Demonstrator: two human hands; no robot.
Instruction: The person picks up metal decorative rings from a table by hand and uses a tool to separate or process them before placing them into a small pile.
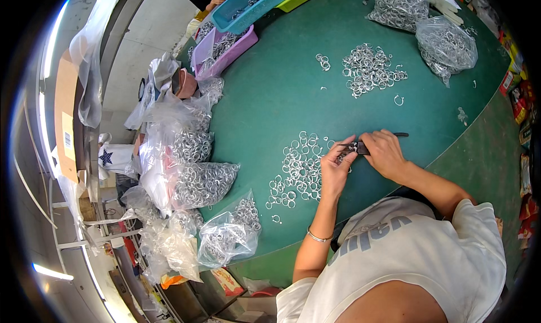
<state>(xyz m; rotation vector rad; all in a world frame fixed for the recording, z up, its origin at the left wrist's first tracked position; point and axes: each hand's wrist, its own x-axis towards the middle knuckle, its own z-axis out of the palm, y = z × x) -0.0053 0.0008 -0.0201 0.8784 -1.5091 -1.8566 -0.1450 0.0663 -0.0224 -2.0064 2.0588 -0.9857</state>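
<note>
My right hand (384,155) is wrapped round dark pliers (401,135), one handle end poking out past the knuckles. My left hand (335,168) is closed at the tool's dark head (361,148), its fingers pinching a small silvery metal ring, largely hidden by the fingers. Close beside my left hand spreads a loose heap of open metal rings (302,165), partly behind the wrist. A second heap of rings (369,69) lies farther off on the green tabletop (270,103), with a single ring (399,100) near it.
Clear bags of rings (205,182) crowd the table's left edge, one bag (230,233) nearer me. Two more ring bags (446,47) stand at the far right. A purple bin (239,50) and blue basket (248,10) sit far left, beside another person's hand (217,1).
</note>
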